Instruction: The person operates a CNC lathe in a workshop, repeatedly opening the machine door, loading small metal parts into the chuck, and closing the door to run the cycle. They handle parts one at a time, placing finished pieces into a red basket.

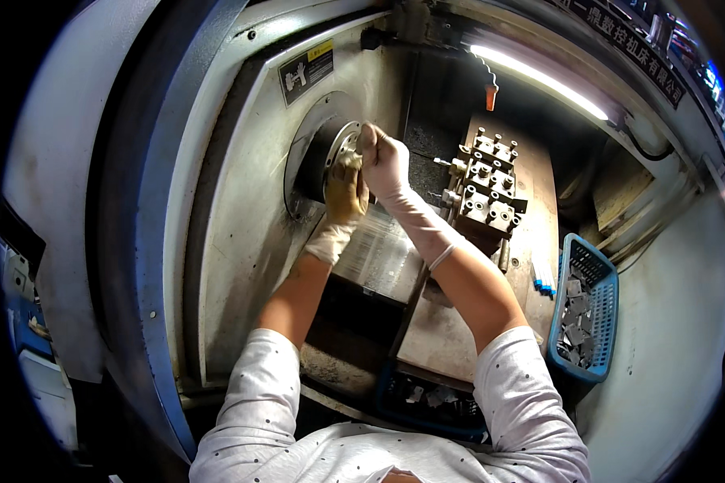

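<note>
Both my hands are at the face of a round lathe chuck [318, 165] set in the machine's left wall. My left hand [346, 197], in a stained yellowish glove, has its fingers together and bent against the chuck's front. Just right of it and a little higher is my right hand [385, 165], in a white glove and closed like a fist. What either hand grips is hidden by the gloves and fingers. Right of my hands, a tool block [491, 181] with several upright bolts is mounted on a flat table [532, 201].
A blue basket [596, 366] with grey metal parts stands at the right, and another blue basket [471, 435] sits below the table. Several blue-tipped white sticks [544, 282] lie near the right basket. An orange piece [490, 98] hangs below a tube light [540, 80].
</note>
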Tool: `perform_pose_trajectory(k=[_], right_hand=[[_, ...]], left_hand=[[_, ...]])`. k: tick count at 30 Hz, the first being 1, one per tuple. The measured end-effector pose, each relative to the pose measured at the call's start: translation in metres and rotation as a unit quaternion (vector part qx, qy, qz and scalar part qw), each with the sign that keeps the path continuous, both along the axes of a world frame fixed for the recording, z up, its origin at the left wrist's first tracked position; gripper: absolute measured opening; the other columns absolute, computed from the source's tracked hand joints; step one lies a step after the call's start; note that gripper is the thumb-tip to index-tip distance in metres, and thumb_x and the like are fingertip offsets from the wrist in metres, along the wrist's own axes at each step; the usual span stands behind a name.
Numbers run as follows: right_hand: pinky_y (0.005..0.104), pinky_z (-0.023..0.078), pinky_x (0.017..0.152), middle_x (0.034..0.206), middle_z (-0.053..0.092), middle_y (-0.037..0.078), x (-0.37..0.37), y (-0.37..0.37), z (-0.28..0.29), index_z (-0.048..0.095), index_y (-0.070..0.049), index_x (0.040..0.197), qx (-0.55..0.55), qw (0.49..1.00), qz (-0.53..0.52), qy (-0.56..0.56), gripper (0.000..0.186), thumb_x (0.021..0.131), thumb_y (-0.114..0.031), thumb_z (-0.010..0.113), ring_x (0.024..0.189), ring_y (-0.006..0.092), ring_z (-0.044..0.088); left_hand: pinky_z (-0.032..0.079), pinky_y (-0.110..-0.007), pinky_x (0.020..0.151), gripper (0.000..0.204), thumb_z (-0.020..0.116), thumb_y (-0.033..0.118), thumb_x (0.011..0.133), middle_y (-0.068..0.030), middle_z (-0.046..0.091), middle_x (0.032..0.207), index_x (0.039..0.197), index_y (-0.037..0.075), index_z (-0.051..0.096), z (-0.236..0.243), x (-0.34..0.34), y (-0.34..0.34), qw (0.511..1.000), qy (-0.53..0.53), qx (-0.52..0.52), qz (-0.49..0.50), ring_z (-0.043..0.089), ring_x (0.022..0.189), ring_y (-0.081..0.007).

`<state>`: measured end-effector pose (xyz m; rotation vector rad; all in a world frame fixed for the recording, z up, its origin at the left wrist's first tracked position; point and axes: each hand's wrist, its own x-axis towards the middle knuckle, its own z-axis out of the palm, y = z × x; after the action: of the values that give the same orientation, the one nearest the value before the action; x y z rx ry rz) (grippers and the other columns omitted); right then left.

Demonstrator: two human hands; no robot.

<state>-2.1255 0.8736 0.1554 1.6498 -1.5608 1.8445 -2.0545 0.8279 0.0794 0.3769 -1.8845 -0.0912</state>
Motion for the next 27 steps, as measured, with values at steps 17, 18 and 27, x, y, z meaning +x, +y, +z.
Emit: perform_pose_trajectory(k=[17, 18, 27], right_hand=[[0.039, 0.043, 0.052, 0.056, 0.054, 0.015, -0.064, -0.072, 0.012, 0.055, -0.004, 0.062, 0.121, 0.956, -0.246, -0.103, 0.045, 0.086, -0.035, 0.033, 0.055, 0.0348, 0.054], [0.0379, 0.045, 0.055, 0.06, 0.056, 0.015, -0.075, -0.075, 0.016, 0.056, -0.004, 0.062, 0.149, 0.949, -0.252, -0.119, 0.046, 0.086, -0.035, 0.033, 0.058, 0.0334, 0.055], [0.0389, 0.042, 0.049, 0.055, 0.051, 0.017, -0.021, -0.042, 0.011, 0.055, -0.004, 0.062, 0.058, 0.994, -0.058, -0.079, 0.037, 0.083, -0.031, 0.042, 0.053, 0.0349, 0.051]], left_hand=[[0.045, -0.034, 0.062, 0.02, 0.046, 0.011, 0.075, -0.0091, 0.059, 0.089, 0.09, 0.011, 0.059, 0.03, -0.031, -0.015, 0.995, -0.04, 0.091, 0.02, 0.057, 0.074, -0.0264], [0.045, -0.034, 0.064, 0.021, 0.045, 0.014, 0.077, -0.0084, 0.058, 0.091, 0.092, 0.011, 0.058, 0.033, -0.032, -0.014, 0.988, -0.095, 0.123, 0.026, 0.056, 0.077, -0.0261], [0.045, -0.034, 0.07, 0.017, 0.048, 0.008, 0.076, -0.0126, 0.057, 0.094, 0.089, 0.004, 0.057, -0.003, -0.02, -0.022, 0.994, 0.025, -0.05, 0.089, 0.056, 0.083, -0.0283]])
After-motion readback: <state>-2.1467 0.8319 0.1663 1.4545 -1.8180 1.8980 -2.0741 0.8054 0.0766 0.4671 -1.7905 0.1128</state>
